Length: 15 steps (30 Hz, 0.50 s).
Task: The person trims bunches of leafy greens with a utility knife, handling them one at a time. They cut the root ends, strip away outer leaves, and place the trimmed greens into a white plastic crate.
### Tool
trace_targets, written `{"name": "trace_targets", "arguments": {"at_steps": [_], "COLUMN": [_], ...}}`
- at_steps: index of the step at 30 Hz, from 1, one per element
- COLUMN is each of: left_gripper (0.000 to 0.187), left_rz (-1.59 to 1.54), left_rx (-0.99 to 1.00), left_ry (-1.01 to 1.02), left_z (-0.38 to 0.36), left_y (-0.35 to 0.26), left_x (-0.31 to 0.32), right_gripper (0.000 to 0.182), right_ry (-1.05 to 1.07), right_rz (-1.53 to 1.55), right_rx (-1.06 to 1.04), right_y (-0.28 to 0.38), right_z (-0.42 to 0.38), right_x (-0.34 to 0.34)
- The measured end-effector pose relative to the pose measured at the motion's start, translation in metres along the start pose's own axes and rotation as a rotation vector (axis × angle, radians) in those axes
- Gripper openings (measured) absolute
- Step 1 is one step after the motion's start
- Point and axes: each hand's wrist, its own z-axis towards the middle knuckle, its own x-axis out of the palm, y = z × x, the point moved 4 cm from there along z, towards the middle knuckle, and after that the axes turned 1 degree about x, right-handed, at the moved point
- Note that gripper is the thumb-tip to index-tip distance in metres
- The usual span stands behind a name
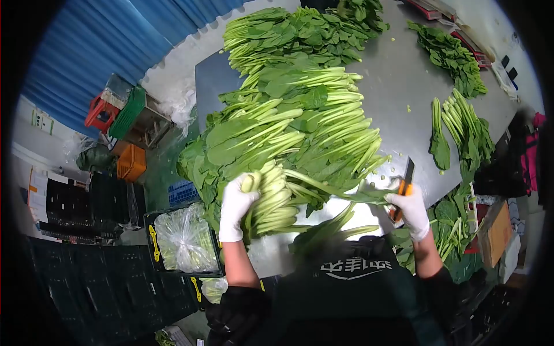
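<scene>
Greens (334, 115) with long pale stalks lie in a big pile on the metal desk (398, 86); the pile runs from the far edge, along the left side, toward the near edge. At this near edge stands a person in a dark apron (346, 300) with white lettering.

The left grip (238, 205), in a white glove, is clamped on a thick bundle (271, 202) of stalks, which is over the left part of the near edge and just beside the pile. The right grip (411, 209), also gloved, is closed around an orange and black knife (405, 187), whose dark blade points to the far edge. One long stem (323, 185) stretches from the bundle to the right grip; its leafy end meets the fingers, but I cannot tell if they pinch it. Between the two grips, some loose stalks (329, 228) lie close to the near edge.

Near the right edge of the desk I see a small bunch (461, 124), and closer to the far right corner there is another row of leaves (450, 57). Small cut bits are scattered on the metal.

Beyond the left edge, a black crate (214, 268) contains a clear bag (187, 236) of vegetables. Farther away are an orange crate (131, 163) and a blue curtain (115, 46).
</scene>
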Motion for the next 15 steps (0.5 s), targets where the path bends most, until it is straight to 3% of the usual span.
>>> {"name": "trace_targets", "arguments": {"at_steps": [1,2,3,4,6,7,8,9,10,12,15], "left_gripper": [0.041,0.043,0.044,0.045,0.044,0.041,0.037,0.035,0.032,0.021,0.005], "left_rz": [0.446,0.61,0.618,0.623,0.69,0.75,0.815,0.819,0.822,0.989,1.015], "left_rx": [-0.015,-0.17,-0.037,0.096,0.246,0.272,0.292,0.435,0.583,0.468,0.458], "left_ry": [-0.229,-0.286,-0.34,-0.387,-0.407,-0.399,-0.39,-0.414,-0.433,-0.291,-0.213], "left_z": [0.001,0.005,0.014,0.021,0.046,0.065,0.085,0.106,0.127,0.176,0.213], "left_y": [-0.016,-0.025,-0.03,-0.034,-0.067,-0.077,-0.086,-0.09,-0.089,-0.085,-0.058], "left_x": [-0.015,-0.023,-0.023,-0.02,-0.001,0.012,0.025,0.039,0.055,0.086,0.113], "right_gripper": [0.012,0.014,0.014,0.026,0.043,0.043,0.048,0.053,0.053,0.05,0.043], "right_ry": [-0.056,-0.048,0.014,0.059,-0.068,-0.058,-0.202,-0.341,-0.328,-0.442,-0.383], "right_rz": [-0.006,0.009,-0.037,-0.178,-1.114,-1.12,-1.017,-0.906,-0.906,-0.816,-0.774], "right_rx": [0.072,-0.005,0.056,0.249,-0.101,-0.118,-0.14,-0.161,-0.176,-0.349,-0.378], "right_y": [-0.006,-0.034,-0.046,-0.084,-0.097,-0.099,-0.096,-0.093,-0.091,-0.078,-0.079], "right_z": [-0.005,0.004,0.005,0.012,0.012,0.012,0.012,0.013,0.015,0.017,0.022], "right_x": [-0.012,-0.031,-0.041,-0.063,-0.073,-0.071,-0.073,-0.074,-0.069,-0.059,-0.044]}}
